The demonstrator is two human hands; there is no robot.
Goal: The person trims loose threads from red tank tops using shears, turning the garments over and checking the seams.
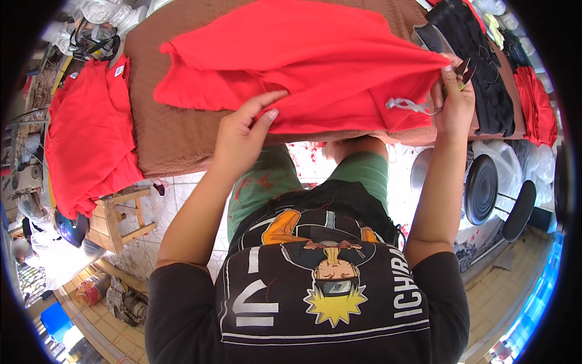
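A red garment [315, 54] lies spread over the brown-covered table, its near edge lifted a little. My left hand [245, 127] pinches that near edge between thumb and fingers. At the right end, my right hand [453, 100] grips a corner of the same cloth. Dark pointed blades with a bit of yellow-green, which look like thread snips [465, 71], stick out of my right hand, partly hidden by the fingers. A pale grey strip, perhaps a tie or label [407, 105], hangs from the garment beside my right hand.
The brown table cover [163, 142] sags at the front, above my knees. Red garments [91, 133] pile at the left, by a wooden stool [118, 221]. Black cloth [488, 85] lies at the right, with more red cloth [536, 103] beyond. A round black seat [482, 188] stands right.
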